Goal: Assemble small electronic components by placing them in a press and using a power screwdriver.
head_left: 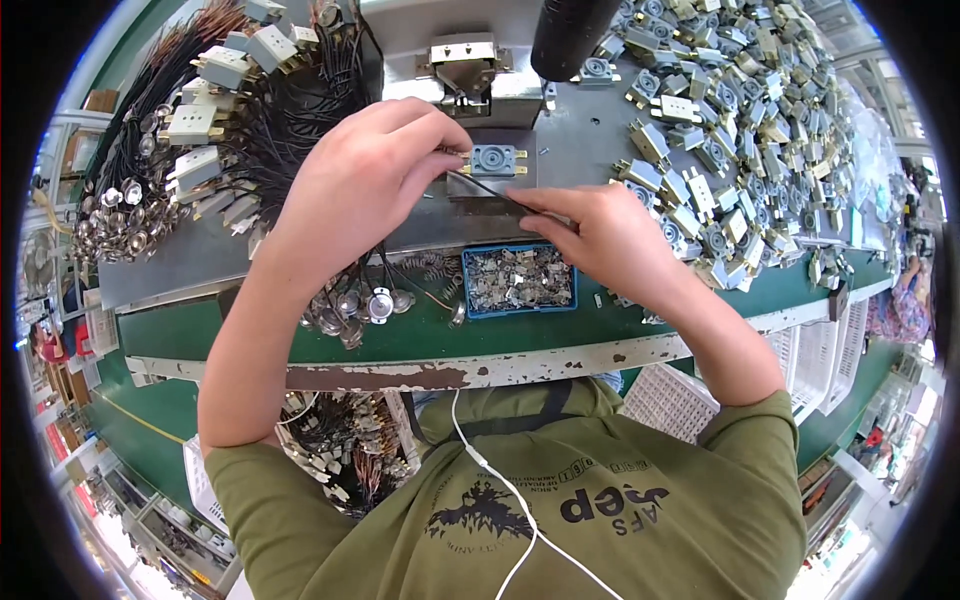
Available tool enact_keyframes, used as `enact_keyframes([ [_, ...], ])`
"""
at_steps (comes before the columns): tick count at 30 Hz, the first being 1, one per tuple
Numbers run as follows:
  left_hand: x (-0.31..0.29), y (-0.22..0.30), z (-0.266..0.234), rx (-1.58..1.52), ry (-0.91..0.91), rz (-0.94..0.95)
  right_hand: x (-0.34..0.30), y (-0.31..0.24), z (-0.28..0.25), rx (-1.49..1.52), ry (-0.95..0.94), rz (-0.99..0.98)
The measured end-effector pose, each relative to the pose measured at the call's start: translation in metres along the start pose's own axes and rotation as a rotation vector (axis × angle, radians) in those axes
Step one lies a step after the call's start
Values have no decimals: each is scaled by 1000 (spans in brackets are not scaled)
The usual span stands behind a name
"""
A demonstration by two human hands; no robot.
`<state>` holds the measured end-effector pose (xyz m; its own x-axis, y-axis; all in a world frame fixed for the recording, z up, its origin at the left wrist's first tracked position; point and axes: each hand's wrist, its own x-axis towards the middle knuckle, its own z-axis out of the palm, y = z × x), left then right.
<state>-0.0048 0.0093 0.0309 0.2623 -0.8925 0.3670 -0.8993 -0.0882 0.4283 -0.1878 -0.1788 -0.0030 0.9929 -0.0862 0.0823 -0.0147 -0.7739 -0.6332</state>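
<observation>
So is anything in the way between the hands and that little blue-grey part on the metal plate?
Nothing visible. The left hand already touches the blue-grey part at its left edge, and the right hand holds a thin black wire that passes just below it.

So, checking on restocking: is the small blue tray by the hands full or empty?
Full: the blue tray is heaped to its rim with small grey metal pieces.

Two hands, one blue tray, one black wire
</observation>
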Motion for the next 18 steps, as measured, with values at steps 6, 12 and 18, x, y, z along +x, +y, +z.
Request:
enact_keyframes([
  [6, 10, -2, 27, 1, -22, 15, -4, -16, 5, 838, -431, 484],
  [12, 8, -5, 38, 79, -44, 65, -19, -15, 20, 1139, -384, 524],
  [18, 8, -4, 38, 62, -25, 64, -20, -22, 19, 1336, -395, 687],
])
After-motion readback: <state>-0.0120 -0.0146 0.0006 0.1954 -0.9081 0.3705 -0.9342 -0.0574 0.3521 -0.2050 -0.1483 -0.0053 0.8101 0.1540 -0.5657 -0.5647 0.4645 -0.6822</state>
